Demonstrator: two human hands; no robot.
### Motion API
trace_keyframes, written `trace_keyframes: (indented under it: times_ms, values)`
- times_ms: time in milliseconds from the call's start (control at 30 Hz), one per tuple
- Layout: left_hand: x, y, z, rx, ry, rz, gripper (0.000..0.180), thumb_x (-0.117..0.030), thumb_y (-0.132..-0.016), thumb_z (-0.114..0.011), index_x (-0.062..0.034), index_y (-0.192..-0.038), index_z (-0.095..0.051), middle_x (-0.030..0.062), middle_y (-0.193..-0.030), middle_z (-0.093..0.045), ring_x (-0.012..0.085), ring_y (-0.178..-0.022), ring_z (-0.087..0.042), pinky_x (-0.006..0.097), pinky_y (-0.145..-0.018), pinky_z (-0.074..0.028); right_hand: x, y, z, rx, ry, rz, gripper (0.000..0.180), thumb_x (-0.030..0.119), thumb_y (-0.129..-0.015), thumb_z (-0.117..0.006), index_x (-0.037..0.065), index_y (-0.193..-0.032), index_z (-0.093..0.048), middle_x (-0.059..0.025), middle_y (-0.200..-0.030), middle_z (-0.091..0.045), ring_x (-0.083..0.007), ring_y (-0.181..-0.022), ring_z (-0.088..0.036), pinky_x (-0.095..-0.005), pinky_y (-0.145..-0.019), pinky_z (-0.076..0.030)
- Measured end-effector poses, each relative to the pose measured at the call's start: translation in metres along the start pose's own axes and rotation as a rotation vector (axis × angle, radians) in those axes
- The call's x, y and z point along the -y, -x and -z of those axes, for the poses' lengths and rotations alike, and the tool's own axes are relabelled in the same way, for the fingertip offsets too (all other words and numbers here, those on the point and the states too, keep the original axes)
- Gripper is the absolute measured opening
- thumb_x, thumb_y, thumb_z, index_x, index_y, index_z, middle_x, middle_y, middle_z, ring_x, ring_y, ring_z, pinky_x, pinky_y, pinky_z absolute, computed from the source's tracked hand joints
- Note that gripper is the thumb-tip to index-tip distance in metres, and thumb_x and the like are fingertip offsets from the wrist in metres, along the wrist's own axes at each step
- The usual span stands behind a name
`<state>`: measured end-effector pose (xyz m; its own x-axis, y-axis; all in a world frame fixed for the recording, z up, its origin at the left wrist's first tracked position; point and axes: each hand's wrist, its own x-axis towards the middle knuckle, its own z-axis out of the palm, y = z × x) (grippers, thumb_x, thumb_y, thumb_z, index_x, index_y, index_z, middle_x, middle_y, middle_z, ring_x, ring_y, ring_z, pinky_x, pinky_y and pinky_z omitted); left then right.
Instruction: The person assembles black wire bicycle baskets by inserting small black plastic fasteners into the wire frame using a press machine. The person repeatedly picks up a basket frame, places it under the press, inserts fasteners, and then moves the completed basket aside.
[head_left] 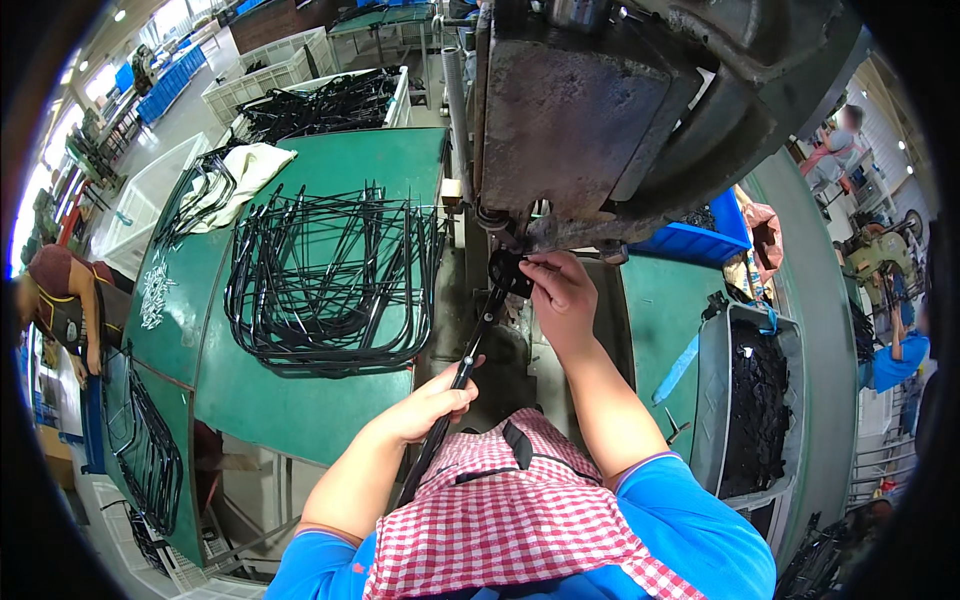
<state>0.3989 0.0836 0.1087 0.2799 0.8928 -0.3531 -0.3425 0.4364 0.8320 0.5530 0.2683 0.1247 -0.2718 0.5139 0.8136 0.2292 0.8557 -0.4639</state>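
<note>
My left hand (437, 402) is closed around a black metal rod (466, 372), which slants from beside my apron up to the press. At the rod's upper end sits a small black plate (511, 272). My right hand (562, 293) pinches this plate at its right edge, just under the tool of a big dark press machine (570, 130). Whether the plate is fixed to the rod I cannot tell. Left of my hands, a pile of bent black wire frames (330, 355) lies on the green table (300, 420).
A grey bin (712, 420) of black pieces and a blue bin (690, 242) stand right. Small pale parts (154, 292) and a cream cloth (250, 175) lie on the left table. Behind is a white crate (401, 105) of black parts. A person (90, 290) is at far left.
</note>
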Motion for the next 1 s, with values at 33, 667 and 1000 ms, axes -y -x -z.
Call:
trace_keyframes:
  times_ms: [33, 667, 1000]
  values:
    - [0.000, 0.000, 0.001, 0.000, 0.006, -0.001, 0.079, -0.038, -0.081, -0.060, -0.0044, -0.143, -0.024, -0.0037, -0.086, -0.042, 0.0073, -0.071, -0.042, 0.022, -0.063, -0.036, 0.001, -0.001, -0.001, -0.014, -0.005, 0.005, 0.028, -0.013, -0.064, -0.066, 0.005, -0.086, -0.070, -0.0083, -0.090, -0.064, -0.0217, -0.080, -0.064, -0.0299, -0.066, -0.051]
    - [-0.004, 0.004, -0.001, -0.016, -0.041, -0.007, 0.065, -0.030, -0.083, -0.058, -0.0031, -0.136, -0.033, -0.0032, -0.082, -0.046, 0.0092, -0.068, -0.046, 0.024, -0.063, -0.038, -0.004, 0.040, 0.027, 0.062, -0.028, -0.216, 0.028, -0.006, -0.075, -0.062, 0.007, -0.099, -0.065, -0.0122, -0.107, -0.060, -0.0280, -0.092, -0.062, -0.0341, -0.076, -0.051]
    - [-0.011, 0.006, 0.002, 0.063, -0.064, -0.056, 0.063, -0.027, -0.086, -0.055, 0.0003, -0.137, -0.030, -0.0016, -0.086, -0.045, 0.0090, -0.076, -0.046, 0.026, -0.070, -0.043, -0.005, 0.123, 0.058, 0.385, -0.092, -0.645, 0.014, 0.002, -0.080, -0.060, 0.005, -0.091, -0.068, -0.0100, -0.094, -0.064, -0.0271, -0.089, -0.063, -0.0333, -0.079, -0.049]
